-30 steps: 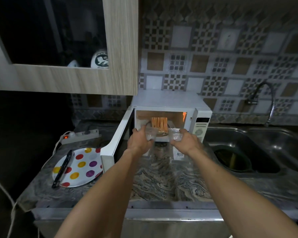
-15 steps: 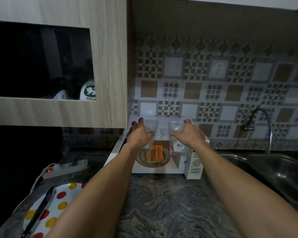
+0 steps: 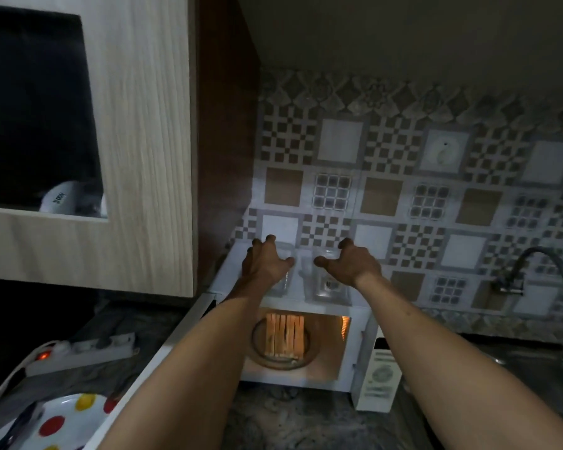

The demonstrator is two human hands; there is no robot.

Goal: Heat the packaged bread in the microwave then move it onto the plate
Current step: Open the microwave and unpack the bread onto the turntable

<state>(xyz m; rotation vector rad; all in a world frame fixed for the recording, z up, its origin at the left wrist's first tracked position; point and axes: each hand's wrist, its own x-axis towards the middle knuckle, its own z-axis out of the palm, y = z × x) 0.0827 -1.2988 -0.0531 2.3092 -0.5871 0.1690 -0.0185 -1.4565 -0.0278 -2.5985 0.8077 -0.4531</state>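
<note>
Risk first: clear plastic packaging (image 3: 319,280) sits on top of the microwave (image 3: 358,323), centre of the frame, close to the front lip of the roof. I judge it could slide off the front edge if either hand drags as it lets go, since the plastic looks light and slick. The microwave door (image 3: 163,358) hangs open toward lower left, so anything falling may land on it or on the counter (image 3: 306,423). Second worry: the door is open with the cavity lit, so heating cannot run until it is closed, and a forearm passing in front could bump it.

Left hand (image 3: 264,266), centre frame: fingers spread and curled over the left end of the packaging, thumb pointing inward. Right hand (image 3: 351,266): same posture over the right end. I cannot tell whether either hand actually holds the plastic or only rests above it; the wrap is transparent and the light is poor.

Bread (image 3: 285,334): orange-lit slices standing on the glass turntable (image 3: 280,360) inside the cavity, directly below both hands and apart from them, with the microwave roof between.

Spotted plate (image 3: 69,423): lower left corner of the frame, well apart from the bread, with a dark utensil on it that I cannot identify
</note>
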